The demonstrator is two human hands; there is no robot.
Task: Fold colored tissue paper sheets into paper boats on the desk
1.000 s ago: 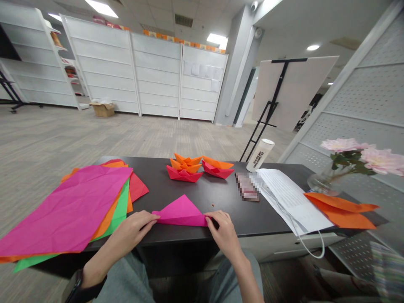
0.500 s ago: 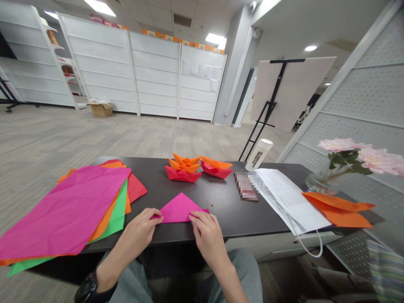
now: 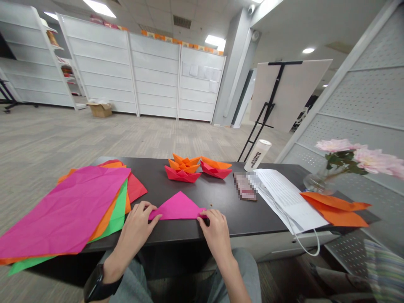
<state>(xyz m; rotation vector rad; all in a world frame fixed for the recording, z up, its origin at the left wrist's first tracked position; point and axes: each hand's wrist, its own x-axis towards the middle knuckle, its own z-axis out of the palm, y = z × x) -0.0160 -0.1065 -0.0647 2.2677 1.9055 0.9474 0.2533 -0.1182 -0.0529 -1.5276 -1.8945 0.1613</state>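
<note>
A folded magenta sheet of paper [image 3: 179, 207] lies near the front edge of the dark table, its peak pointing away from me. My left hand [image 3: 139, 221] pinches its left corner between thumb and fingers. At the opposite corner, my right hand [image 3: 216, 227] grips the paper with thumb and fingertips. Beyond the sheet stand several folded paper boats, among them a red boat [image 3: 183, 174] with orange ones [image 3: 184, 162] on it, and another red boat [image 3: 216, 169] carrying an orange one [image 3: 216, 163].
A stack of coloured paper, magenta sheet [image 3: 69, 206] on top, overhangs the table's left front. To the right are a blurred pinkish item [image 3: 245, 186], a white canister [image 3: 258, 155], printed sheets with a cable [image 3: 284, 195], orange folded paper [image 3: 334, 209] and a flower vase [image 3: 318, 182].
My hands have spread farther apart along the folded paper's lower edge, left hand leftward and right hand rightward. More of the paper's bottom edge shows between them.
</note>
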